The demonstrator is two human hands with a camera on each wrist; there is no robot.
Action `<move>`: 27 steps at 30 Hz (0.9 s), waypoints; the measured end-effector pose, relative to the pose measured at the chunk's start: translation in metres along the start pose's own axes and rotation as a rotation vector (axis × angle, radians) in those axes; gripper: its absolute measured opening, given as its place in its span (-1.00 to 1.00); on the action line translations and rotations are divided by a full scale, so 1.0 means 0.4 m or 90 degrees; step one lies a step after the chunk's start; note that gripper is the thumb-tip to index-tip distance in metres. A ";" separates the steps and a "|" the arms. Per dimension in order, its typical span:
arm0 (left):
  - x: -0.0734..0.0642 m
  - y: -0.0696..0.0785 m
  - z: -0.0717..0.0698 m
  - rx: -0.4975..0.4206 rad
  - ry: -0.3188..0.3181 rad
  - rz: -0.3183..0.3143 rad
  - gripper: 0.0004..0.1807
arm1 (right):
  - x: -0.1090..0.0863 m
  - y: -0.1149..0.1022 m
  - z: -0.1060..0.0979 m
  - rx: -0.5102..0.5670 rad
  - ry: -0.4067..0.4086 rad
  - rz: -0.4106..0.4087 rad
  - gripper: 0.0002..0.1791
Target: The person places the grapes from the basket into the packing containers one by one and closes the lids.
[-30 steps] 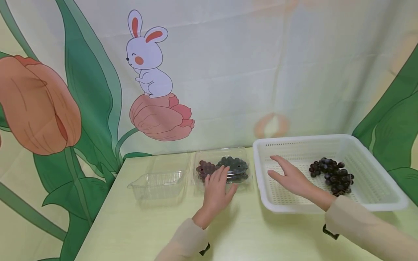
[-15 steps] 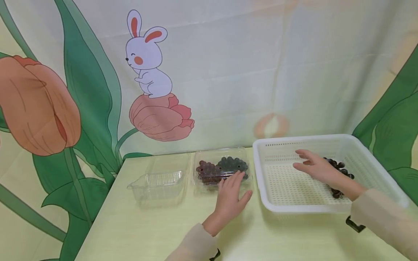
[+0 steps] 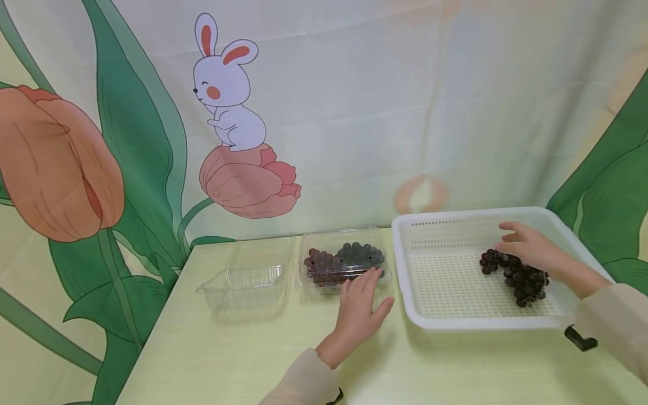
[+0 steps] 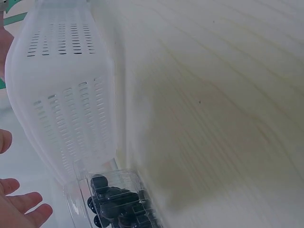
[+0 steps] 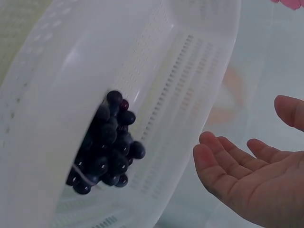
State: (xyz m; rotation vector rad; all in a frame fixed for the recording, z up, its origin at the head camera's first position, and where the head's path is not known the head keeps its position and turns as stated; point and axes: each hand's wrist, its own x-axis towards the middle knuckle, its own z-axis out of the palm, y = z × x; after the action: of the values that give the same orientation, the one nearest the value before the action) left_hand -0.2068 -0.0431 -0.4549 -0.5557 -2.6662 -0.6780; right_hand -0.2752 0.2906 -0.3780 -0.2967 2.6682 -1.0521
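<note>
Right grip (image 3: 539, 250) hangs wide over the white basket (image 3: 445, 295); the left grip (image 3: 356, 312), also wide, is near the lidded box (image 3: 329, 290). On the pale tabletop (image 3: 217, 360) sit the basket and, to its left, the lidded box and an open box (image 3: 245, 295). One dark grape bunch (image 3: 526, 284) lies in the basket's right half.

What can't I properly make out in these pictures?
Head view: the right hand covers some loose grapes; the left hand covers part of the grape box's front.
Left wrist view: the bottom edge cuts off the grape box, the left edge the left hand.
Right wrist view: the white basket's wall hides some loose grapes; the right edge cuts off the right hand.
</note>
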 end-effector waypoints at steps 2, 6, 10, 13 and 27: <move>0.001 0.001 0.001 -0.004 -0.002 0.001 -0.40 | -0.004 0.018 -0.011 0.005 -0.007 0.004 -0.21; 0.002 0.000 0.006 -0.011 -0.004 0.005 -0.40 | -0.012 0.053 -0.033 0.005 -0.013 0.019 -0.22; 0.003 0.000 0.011 -0.011 -0.002 0.010 -0.41 | -0.026 0.078 -0.056 -0.005 -0.011 0.031 -0.23; 0.004 0.003 0.013 -0.014 -0.003 0.013 -0.41 | -0.036 0.094 -0.073 -0.014 -0.012 0.039 -0.24; 0.012 0.009 0.018 -0.010 0.011 0.033 -0.42 | -0.002 0.289 -0.134 -0.023 0.054 0.151 -0.12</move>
State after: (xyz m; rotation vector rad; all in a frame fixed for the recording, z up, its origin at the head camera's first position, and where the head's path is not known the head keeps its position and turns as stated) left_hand -0.2111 -0.0349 -0.4576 -0.6186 -2.6225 -0.6857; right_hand -0.3019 0.4080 -0.4198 0.0601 2.7147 -0.9642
